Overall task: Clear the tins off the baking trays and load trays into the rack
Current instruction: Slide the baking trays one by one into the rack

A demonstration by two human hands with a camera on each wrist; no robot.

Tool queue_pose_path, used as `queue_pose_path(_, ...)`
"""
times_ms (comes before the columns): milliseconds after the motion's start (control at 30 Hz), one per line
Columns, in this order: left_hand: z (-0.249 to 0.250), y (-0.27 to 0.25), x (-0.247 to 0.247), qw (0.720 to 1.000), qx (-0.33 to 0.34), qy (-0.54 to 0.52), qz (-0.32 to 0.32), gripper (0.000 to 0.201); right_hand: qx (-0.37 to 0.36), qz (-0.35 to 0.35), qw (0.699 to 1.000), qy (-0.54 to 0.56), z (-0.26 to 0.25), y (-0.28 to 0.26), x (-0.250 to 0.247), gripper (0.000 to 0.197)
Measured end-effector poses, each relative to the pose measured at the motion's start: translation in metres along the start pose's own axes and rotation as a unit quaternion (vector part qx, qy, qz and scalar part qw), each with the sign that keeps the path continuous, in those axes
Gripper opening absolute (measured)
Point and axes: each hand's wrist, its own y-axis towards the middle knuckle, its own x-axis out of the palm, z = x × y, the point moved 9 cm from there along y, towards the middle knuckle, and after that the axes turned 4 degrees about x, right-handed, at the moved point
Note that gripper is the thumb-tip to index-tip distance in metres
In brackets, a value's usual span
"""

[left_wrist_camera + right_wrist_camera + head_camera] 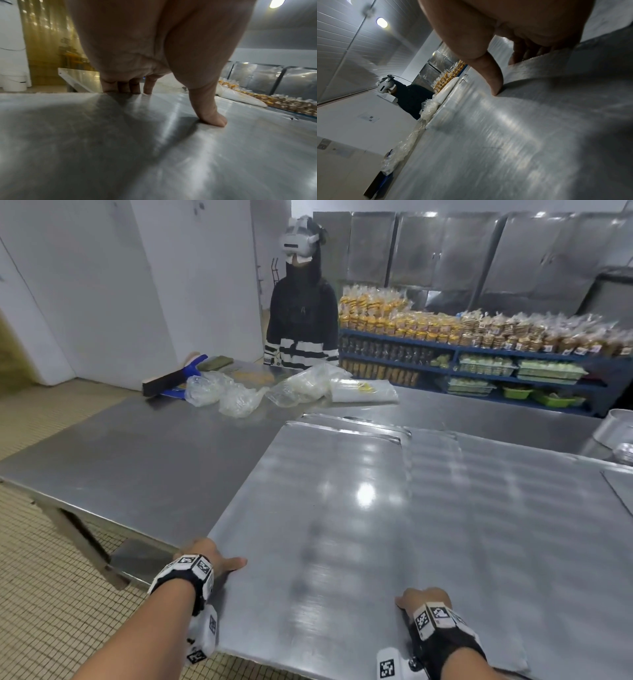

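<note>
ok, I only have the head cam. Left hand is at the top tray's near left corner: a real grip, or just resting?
Observer: A grip. The left wrist cam shows the left hand with its thumb pressed on the top tray and its fingers curled over the edge.
Operator: Right hand the same?
Observer: Yes. On the right wrist cam the right hand has its thumb on top and its fingers hooked round the tray's edge.
Operator: Anything on the floor outside my frame?
Observer: A white bucket stands beside the yellow strip curtain, beyond the table end.
</note>
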Motion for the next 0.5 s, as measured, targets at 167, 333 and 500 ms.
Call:
queue_pose_path(167, 0.018, 0.008, -0.008, 1.000, -0.006, -0.003, 0.001, 0.127, 0.006, 0.019, 0.999, 0.035, 0.005, 0.003, 0.007, 0.029)
queue_pose_path(333, 0.029, 0.039, -0.001, 1.000, 0.015, 0.004, -0.020, 0.129, -0.003, 0.060, 0.995, 0.075, -0.010, -0.003, 0.004, 0.036)
queue_pose_path(500, 0.038, 0.076, 0.010, 0.998, 0.052, 0.014, -0.034, 0.128, 0.023, 0.068, 0.994, 0.079, -0.021, -0.011, 0.003, 0.016)
